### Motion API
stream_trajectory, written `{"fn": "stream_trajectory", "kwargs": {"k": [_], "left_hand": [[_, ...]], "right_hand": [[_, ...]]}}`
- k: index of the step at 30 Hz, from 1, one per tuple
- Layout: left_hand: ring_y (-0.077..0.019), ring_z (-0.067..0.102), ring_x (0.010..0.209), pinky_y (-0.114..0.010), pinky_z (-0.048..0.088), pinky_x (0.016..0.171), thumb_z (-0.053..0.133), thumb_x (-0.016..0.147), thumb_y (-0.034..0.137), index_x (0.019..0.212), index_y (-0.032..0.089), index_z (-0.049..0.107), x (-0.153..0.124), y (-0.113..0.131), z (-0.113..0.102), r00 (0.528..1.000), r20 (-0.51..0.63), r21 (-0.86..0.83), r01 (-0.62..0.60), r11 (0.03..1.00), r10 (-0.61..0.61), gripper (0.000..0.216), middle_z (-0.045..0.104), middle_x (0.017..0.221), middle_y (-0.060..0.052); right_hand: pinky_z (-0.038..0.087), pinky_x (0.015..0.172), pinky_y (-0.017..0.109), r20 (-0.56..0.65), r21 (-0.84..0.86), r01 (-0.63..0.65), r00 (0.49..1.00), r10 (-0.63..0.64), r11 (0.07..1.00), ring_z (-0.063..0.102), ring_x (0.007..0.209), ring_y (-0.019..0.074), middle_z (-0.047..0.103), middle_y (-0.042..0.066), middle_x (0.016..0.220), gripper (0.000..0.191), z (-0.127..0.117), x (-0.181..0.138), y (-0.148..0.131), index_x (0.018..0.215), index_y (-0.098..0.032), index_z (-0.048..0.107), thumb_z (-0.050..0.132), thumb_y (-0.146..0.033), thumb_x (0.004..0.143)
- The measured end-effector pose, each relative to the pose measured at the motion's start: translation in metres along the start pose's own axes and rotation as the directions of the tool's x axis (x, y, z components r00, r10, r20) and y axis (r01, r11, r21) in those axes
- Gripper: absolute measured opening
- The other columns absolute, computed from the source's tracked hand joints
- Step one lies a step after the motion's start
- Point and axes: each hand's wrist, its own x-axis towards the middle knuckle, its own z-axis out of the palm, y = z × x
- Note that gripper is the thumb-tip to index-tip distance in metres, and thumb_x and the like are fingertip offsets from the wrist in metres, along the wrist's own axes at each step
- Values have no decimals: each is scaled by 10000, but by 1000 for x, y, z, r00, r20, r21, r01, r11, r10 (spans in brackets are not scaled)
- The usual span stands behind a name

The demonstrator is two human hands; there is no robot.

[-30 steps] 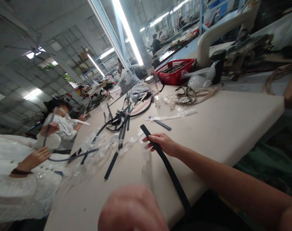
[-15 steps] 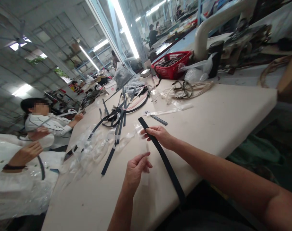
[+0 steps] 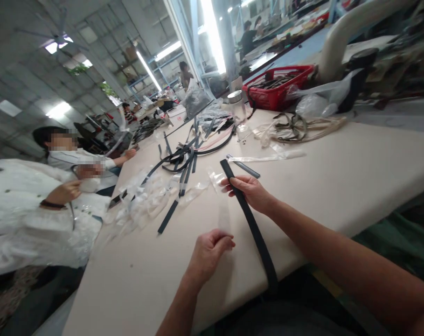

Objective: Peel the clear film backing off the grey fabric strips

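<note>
My right hand (image 3: 252,192) is closed on a long dark strap (image 3: 253,227), gripping it close to its far end. The strap runs toward me and hangs over the table's near edge. A clear plastic film strip (image 3: 224,210) stretches faintly from beside the right fingers down to my left hand (image 3: 209,254). That left hand is closed, with thumb and fingers pinched on the film's lower end. Just beyond the right hand, a short dark strip (image 3: 246,169) lies on the table.
Dark straps (image 3: 188,163) and crumpled clear film (image 3: 142,205) cover the table's left part. Farther back stand a glass jar (image 3: 238,114) and a red basket (image 3: 278,91), with coiled cords (image 3: 295,128) nearby. A co-worker's hand (image 3: 65,192) is at the left.
My left hand has drawn toward me, away from the right hand, and its fingers are more curled. My right hand keeps its hold on the strap. The camera view has turned left.
</note>
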Motion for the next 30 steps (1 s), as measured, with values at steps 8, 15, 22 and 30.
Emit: {"fn": "stream_trajectory", "kwargs": {"k": [8, 15, 22, 30], "left_hand": [[-163, 588, 664, -263, 406, 635, 657, 829, 358, 753, 195, 766, 12, 9, -1, 997, -48, 170, -54, 984, 63, 211, 712, 702, -24], [-132, 674, 648, -219, 543, 645, 934, 515, 336, 685, 171, 718, 30, -1, -23, 947, -292, -765, -147, 627, -134, 321, 738, 722, -17], [-130, 716, 719, -292, 612, 732, 573, 940, 165, 750, 158, 691, 27, 6, -34, 877, -281, -949, -192, 251, -390, 224, 751, 785, -23], [-146, 719, 739, -273, 612, 745, 680, 873, 187, 786, 151, 719, 24, 1, -14, 921, -226, -953, -142, 266, -316, 102, 754, 804, -39]], "right_hand": [[511, 616, 210, -56, -31, -11, 998, 9, 999, 672, 806, 168, 738, 70, 963, 448, -1, 3, -1, 876, -199, 765, 799, -593, 667], [489, 504, 173, -124, -117, -70, 991, 55, 991, 662, 628, 113, 721, 88, 1046, 410, 1, -6, -5, 889, -174, 712, 683, -570, 789], [379, 377, 155, 137, -590, -194, 933, 334, 784, 548, 386, 87, 702, 41, 649, 335, 40, -73, 0, 685, -136, 661, 528, -364, 891], [429, 467, 173, 126, -843, -73, 936, 328, 532, 605, 430, 106, 671, 6, 583, 382, 59, -84, 6, 703, -165, 663, 416, -325, 948]]}}
